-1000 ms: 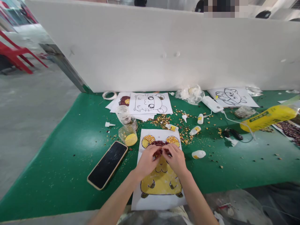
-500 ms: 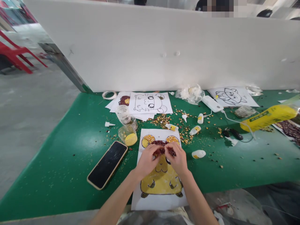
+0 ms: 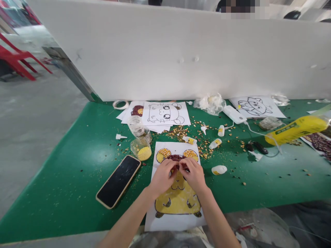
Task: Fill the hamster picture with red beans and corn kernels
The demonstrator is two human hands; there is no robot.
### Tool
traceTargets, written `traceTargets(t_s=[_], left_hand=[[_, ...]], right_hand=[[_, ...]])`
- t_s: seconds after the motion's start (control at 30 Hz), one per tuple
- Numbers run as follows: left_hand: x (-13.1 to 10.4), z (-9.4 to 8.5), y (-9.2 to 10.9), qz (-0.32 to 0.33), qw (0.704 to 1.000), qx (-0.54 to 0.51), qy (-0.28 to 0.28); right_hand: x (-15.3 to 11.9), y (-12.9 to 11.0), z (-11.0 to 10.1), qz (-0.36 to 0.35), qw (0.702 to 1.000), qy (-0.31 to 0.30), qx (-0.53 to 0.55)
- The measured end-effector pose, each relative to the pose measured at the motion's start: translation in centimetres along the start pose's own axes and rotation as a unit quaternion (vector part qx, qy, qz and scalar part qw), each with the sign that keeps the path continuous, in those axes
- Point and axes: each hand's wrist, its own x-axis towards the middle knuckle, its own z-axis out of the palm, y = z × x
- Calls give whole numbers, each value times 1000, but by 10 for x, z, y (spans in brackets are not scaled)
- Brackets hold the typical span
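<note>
A sheet with a hamster picture lies in front of me, its body filled in yellow and its ears covered with corn kernels. Dark red beans cover the forehead. Over that patch my left hand and my right hand meet, thumbs and fingers pinched together with tips almost touching. Whatever sits between the fingertips is too small to make out. Both hands hide the eyes and part of the bean patch.
Left of the sheet lie a phone and a tipped clear jar holding yellow grains. Small glue bottles and scattered kernels are to the right and behind. A yellow bag lies far right; a white partition borders the back.
My right hand has shifted slightly left, so its fingertips are closer to those of my left hand. The left hand and the sheet look almost unmoved.
</note>
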Motion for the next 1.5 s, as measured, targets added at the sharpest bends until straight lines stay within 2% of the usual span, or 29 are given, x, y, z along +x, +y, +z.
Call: traceTargets(t_s=[0.17, 0.43, 0.83, 1.3, 1.5], left_hand=[[1, 0, -1, 4, 1000, -2, 11], [0, 1, -3, 0, 999, 5, 33], [0, -1, -2, 34, 999, 32, 23], [-1, 2, -8, 50, 997, 43, 27], [-2, 2, -11, 53, 997, 50, 23]], right_hand=[[0, 0, -2, 18, 1000, 3, 18], [1, -6, -7, 28, 997, 41, 62], [2, -2, -3, 33, 998, -6, 58], [2, -8, -6, 42, 994, 2, 104], [2, -10, -10, 35, 992, 35, 115]])
